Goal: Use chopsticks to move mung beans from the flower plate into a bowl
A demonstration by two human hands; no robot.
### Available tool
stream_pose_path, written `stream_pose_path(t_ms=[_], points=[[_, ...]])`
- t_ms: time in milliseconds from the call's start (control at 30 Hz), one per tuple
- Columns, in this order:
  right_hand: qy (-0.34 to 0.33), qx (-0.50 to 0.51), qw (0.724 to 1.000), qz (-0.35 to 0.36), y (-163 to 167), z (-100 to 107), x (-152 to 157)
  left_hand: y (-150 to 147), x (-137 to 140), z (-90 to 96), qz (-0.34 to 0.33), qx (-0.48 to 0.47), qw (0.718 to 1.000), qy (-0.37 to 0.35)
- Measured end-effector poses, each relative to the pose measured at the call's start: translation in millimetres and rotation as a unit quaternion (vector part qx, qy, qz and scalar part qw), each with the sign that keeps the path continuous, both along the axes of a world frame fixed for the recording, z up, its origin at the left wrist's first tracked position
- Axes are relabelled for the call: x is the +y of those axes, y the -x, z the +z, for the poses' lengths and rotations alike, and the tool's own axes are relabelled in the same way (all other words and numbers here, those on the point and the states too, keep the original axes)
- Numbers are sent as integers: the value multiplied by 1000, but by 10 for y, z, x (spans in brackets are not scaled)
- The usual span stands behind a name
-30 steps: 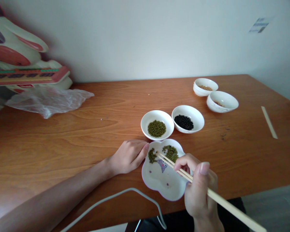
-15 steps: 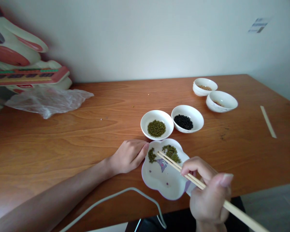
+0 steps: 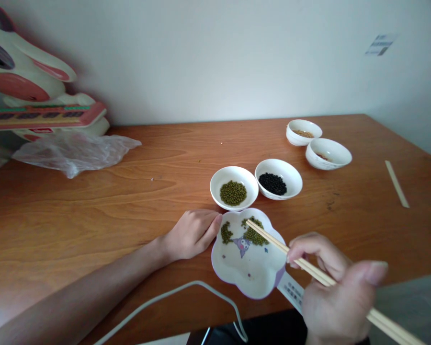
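Observation:
My right hand (image 3: 335,287) holds a pair of wooden chopsticks (image 3: 275,243), their tips close together over the larger heap of mung beans (image 3: 255,235) on a flower-shaped plate (image 3: 235,273). I cannot make out a bean between the tips. My left hand (image 3: 193,235) rests on the table with its fingers curled, thumb and fingertips at the plate's left rim. A smaller cluster of mung beans (image 3: 226,233) lies near that rim. Right behind the plate stands a white bowl (image 3: 215,191) of mung beans, beside another white bowl (image 3: 290,175) holding black beans.
Two more white bowls, one with tan grains (image 3: 293,138) and one with reddish bits (image 3: 332,160), stand at the back right. A paper strip (image 3: 397,183) lies further right. A white cable (image 3: 187,286) curves in front. Plastic bag (image 3: 75,153) and rabbit toy (image 3: 53,115) are at left.
My right hand has moved to the right, and the chopstick tips have shifted from the gap between the bean clusters to the larger heap. The tips are closer together. My left hand stays put.

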State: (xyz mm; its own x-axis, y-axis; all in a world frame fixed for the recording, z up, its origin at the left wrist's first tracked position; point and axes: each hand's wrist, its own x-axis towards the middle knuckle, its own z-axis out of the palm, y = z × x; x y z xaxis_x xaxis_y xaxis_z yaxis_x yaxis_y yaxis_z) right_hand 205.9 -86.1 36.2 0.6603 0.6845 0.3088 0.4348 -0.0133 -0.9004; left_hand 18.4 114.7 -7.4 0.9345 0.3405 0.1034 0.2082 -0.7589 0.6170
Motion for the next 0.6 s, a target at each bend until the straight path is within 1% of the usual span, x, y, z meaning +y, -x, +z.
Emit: stream_pose_path(t_ms=[67, 133, 300, 600], points=[[53, 32, 998, 14, 10, -32, -11, 0, -4, 3, 2, -1, 1000, 2], [77, 56, 995, 7, 68, -25, 19, -1, -6, 4, 2, -3, 1000, 2], [70, 74, 995, -8, 202, 37, 113, -5, 2, -11, 1, -6, 1000, -2], [63, 82, 995, -3, 210, -9, 122, -4, 0, -5, 3, -2, 1000, 4]])
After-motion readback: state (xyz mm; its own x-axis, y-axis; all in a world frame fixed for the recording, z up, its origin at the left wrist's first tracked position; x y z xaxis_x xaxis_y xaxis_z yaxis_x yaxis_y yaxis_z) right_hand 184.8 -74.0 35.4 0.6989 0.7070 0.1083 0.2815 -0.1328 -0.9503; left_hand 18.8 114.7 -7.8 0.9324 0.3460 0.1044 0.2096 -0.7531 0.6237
